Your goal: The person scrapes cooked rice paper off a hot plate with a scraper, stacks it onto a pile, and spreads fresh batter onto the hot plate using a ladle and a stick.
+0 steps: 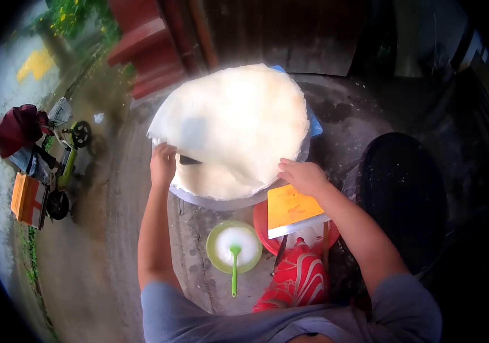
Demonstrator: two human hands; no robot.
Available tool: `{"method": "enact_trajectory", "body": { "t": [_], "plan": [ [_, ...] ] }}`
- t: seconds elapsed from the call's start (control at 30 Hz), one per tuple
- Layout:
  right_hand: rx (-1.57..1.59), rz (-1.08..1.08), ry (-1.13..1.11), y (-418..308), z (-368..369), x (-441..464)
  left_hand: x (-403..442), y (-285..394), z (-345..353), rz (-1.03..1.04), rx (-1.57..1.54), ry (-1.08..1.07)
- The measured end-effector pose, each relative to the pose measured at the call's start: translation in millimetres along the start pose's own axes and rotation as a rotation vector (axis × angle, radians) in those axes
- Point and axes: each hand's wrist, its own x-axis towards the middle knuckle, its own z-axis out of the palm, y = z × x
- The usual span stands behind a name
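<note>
A large, thin, round white sheet (244, 108), like a crepe or dough skin, lies on a pale layer (216, 177) of similar look, over a round tray (216, 202). At its left edge, my left hand (164, 163) is closed in a pinch, with the edge slightly raised. A dark gap shows beside those fingers. My right hand (304, 176) is closed on the lower right edge, its fingertips partly hidden. Below it, a yellow flat panel (290, 208) with a pale lower edge rests over a red basin (261, 220).
Nearer me stands a green bowl (213, 251) of white liquid with a green spatula (234, 268). A round black surface (402, 200) is at right. A person (21, 131) with a yellow-green scooter (67, 163) is on the left roadway. Red patterned cloth (298, 277) covers my lap.
</note>
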Motion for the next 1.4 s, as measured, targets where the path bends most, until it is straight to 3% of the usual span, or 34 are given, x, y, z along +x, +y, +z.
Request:
{"method": "enact_trajectory", "body": {
  "t": [0.07, 0.1, 0.17, 0.2, 0.27, 0.37, 0.57, 0.63, 0.67, 0.73, 0.77, 0.9, 1.1, 1.17, 1.4],
  "plan": [
    [-0.026, -0.006, 0.000, -2, -14, -5, -34, -17, -6, -0.069, 0.088, -0.223],
    [-0.053, -0.011, -0.003, 0, -17, -6, -41, -13, -9, -0.064, 0.086, -0.230],
    [-0.001, -0.018, 0.085, 4, -12, -1, -52, 0, -20, -0.298, 0.210, -0.239],
    [0.050, -0.035, 0.182, 4, -10, 6, -53, 7, -15, -0.253, 0.205, -0.131],
    [-0.068, 0.013, 0.106, -1, 0, 19, -49, 45, -4, -0.044, 0.024, -0.152],
    [-0.207, 0.091, -0.006, -5, -4, 38, -56, 81, 37, 0.161, 0.188, -0.495],
    [-0.190, 0.123, -0.027, 20, -17, 73, -26, 102, 102, 0.191, 0.310, -0.574],
    [-0.049, 0.133, 0.228, 22, -21, 74, -8, 107, 113, 0.165, 0.296, -0.586],
    [-0.056, 0.131, 0.230, 25, -23, 70, -5, 109, 117, 0.159, 0.303, -0.585],
    [0.332, 0.233, 0.203, 21, -37, 53, -7, 114, 117, 0.165, 0.303, -0.584],
    [0.328, 0.237, 0.196, 26, -36, 41, -9, 116, 114, 0.171, 0.311, -0.587],
    [0.865, 0.379, 0.296, 45, -37, -29, -38, 118, 79, 0.225, 0.292, -0.599],
    [0.959, 0.603, 0.363, 59, -40, -111, -55, 71, 62, 0.180, 0.195, -0.476],
    [0.938, 0.752, 0.361, 51, -46, -129, -48, 77, 71, 0.182, 0.277, -0.483],
    [1.055, 0.849, 0.371, 45, -38, -159, -16, 119, 112, 0.081, 0.340, -0.559]
  ]
}}
